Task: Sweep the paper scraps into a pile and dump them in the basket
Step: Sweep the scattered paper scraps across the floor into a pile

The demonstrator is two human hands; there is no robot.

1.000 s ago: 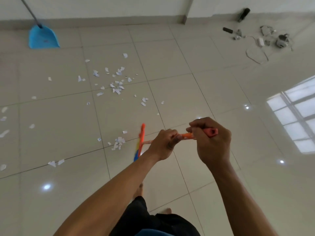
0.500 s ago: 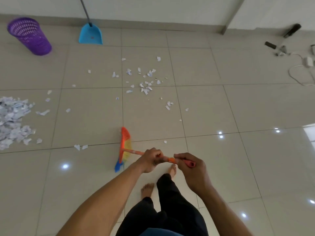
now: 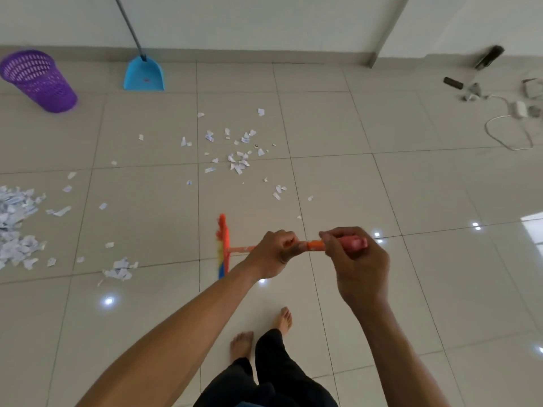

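Head view: one wide-angle camera worn at standing height, facing forward and steeply down over the tiled floor (image 3: 367, 195) to the far wall (image 3: 264, 22). The left hand (image 3: 276, 252) and right hand (image 3: 360, 259) lie close beneath the lens, lower centre.

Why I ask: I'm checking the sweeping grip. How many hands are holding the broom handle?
2. The left hand grips the broom handle on the side nearer the brush head; the right hand grips its red top end.

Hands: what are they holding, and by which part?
The broom, by its handle: left hand on the shaft, right hand at the top end.
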